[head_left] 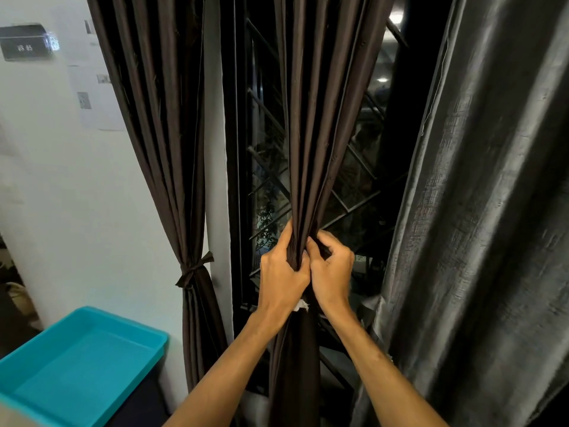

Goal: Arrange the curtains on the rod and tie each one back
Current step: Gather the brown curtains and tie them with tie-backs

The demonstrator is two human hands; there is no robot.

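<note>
A: Quick, left to right. Bin (83,359) at 8 o'clock, not part of the task. Left curtain (160,149) at 10 o'clock is bunched, with a tie (192,271) knotted round it. That one's done.

B: Step in hand?

A: Mid curtain (311,118). It hangs from 12 o'clock down past centre, in front of the grille (268,149). Left hand (281,272) is wrapped round the gathered folds just below centre. Right hand (331,269) touches it at its 3 o'clock, fingers curled, pinching the outer folds. Both hands are clamped on the cloth, side by side.

B: Is there a tie for it?

A: None visible. There's a white scrap (301,305) between the wrists, can't tell what it is.

B: How to do it well?

A: My call: pull the loose right-edge folds in first so the bunch is tight and even. Then one hand keeps the waist while the other passes a band behind. The hands sit about level with the left tie, so the height is good. Knot it snug, because the sheeny fabric will likely slip.

B: Right side?

A: Grey curtain (492,211) at 3 o'clock, hanging loose, untied. Probably next.
</note>
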